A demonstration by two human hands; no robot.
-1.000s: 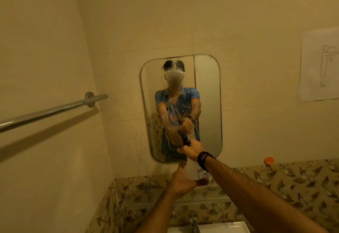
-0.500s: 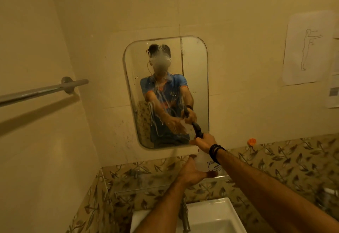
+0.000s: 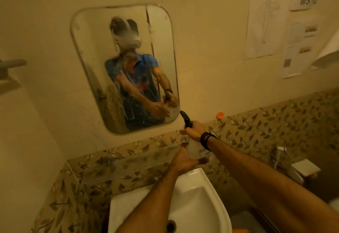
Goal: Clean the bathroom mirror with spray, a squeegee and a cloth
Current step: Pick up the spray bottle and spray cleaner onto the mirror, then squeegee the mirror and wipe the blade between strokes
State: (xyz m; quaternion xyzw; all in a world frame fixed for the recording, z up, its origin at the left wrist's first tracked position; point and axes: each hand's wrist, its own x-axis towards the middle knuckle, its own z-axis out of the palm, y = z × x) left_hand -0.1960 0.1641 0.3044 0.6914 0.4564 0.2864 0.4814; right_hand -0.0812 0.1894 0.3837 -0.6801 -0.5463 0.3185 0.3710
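Bottle (image 3: 195,150) lowered, mirror (image 3: 102,49) streaked, sink (image 3: 207,192) below

Cream walls (image 3: 201,40), leaf-patterned tile band (image 3: 275,122), white sink (image 3: 201,205), papers (image 3: 264,20), seemingly posters

A small bathroom here: rounded wall mirror (image 3: 124,67) above a white ceramic basin (image 3: 192,205), leaf-patterned tiles (image 3: 110,168), metal towel rail (image 3: 11,66).

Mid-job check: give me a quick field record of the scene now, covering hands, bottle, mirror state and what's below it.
right hand: gripping the spray bottle's black trigger head
left hand: cupping the bottle from below
spray bottle: clear, labelled, nozzle aimed up-left towards the mirror
mirror: wet, streaks running down the middle
sink: white, directly below the hands
squeegee, cloth: not in view
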